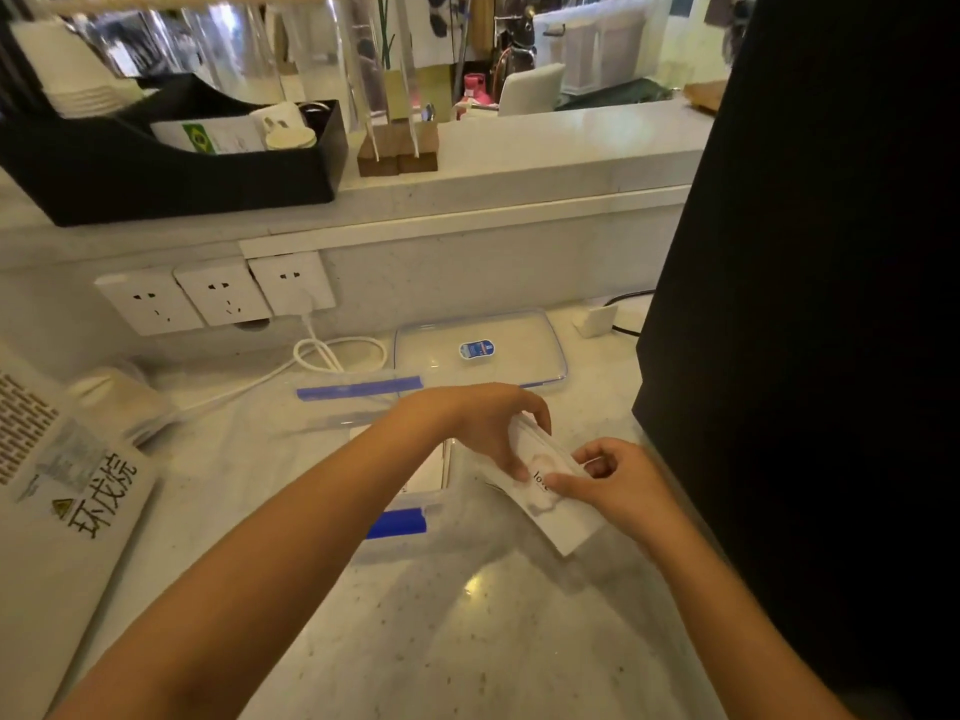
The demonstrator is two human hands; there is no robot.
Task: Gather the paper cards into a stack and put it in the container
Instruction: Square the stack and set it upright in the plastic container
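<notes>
A stack of white paper cards [563, 517] is held tilted just above the marble counter, right of centre. My left hand [485, 426] grips the stack's upper end, fingers curled over the far edge. At the near side my right hand [621, 483] pinches the stack, thumb on the top card's printed face. A clear plastic container [363, 407] with blue clips lies directly left of the cards, partly hidden under my left forearm. Its clear lid [519, 337] lies flat farther back.
A tall black appliance [805, 304] walls off the right side. White wall sockets [218, 296] with a looped white cable [332, 353] sit at the back left. A white printed bag [67, 491] lies at the left. A black tray [171, 168] stands on the raised ledge.
</notes>
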